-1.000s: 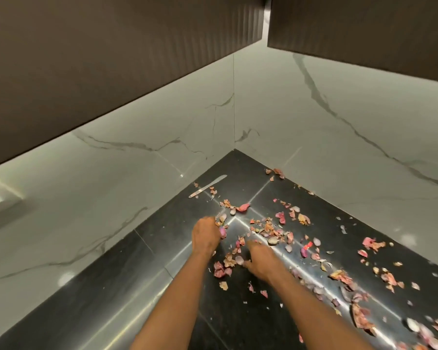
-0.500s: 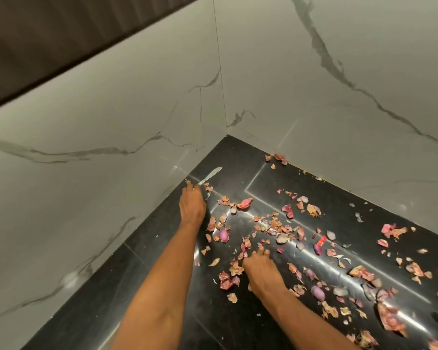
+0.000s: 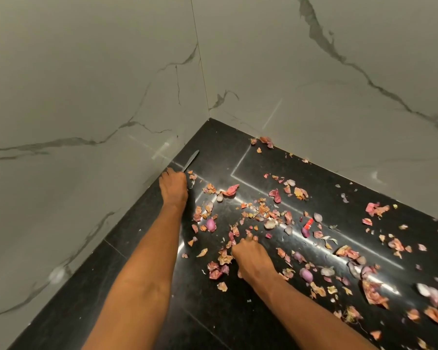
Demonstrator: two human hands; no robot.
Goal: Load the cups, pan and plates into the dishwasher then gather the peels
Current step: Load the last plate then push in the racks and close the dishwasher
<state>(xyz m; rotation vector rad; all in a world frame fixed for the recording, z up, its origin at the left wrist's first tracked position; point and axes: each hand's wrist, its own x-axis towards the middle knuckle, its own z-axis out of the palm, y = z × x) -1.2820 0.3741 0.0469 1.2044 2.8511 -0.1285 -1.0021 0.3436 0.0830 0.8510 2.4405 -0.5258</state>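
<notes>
- The peels (image 3: 259, 213) are onion or shallot skins, pink and papery tan, scattered all over a glossy black stone countertop (image 3: 147, 294). They run from the far corner, where a few bits sit right against the wall, across the middle and off toward the right edge of the view.
- Left hand (image 3: 173, 186) is down on the counter close to the left wall, back of the hand up and knuckles pointing toward the corner. A knife (image 3: 190, 160) pokes out just past its fingers, blade lying flat and pointing into the corner. Looks like the fingers are on the handle end, but they're tucked under the hand, so I honestly can't tell if it's gripping the knife or only touching it.
- Right hand (image 3: 250, 256) is nearer the middle of the counter with the fingers curled down into a clump of peels. The fingertips sit right among the pieces, pinched in around them.
- A few whole little shallots are mixed in with the skins, e.g. a purple one (image 3: 210, 224) between the two hands, close to the left forearm.
- There's a small red scrap (image 3: 308, 224) to the right of the right hand. It's too small to say what it is.
- The white marble-look wall (image 3: 339, 109) with grey veins wraps both sides of the corner.
</notes>
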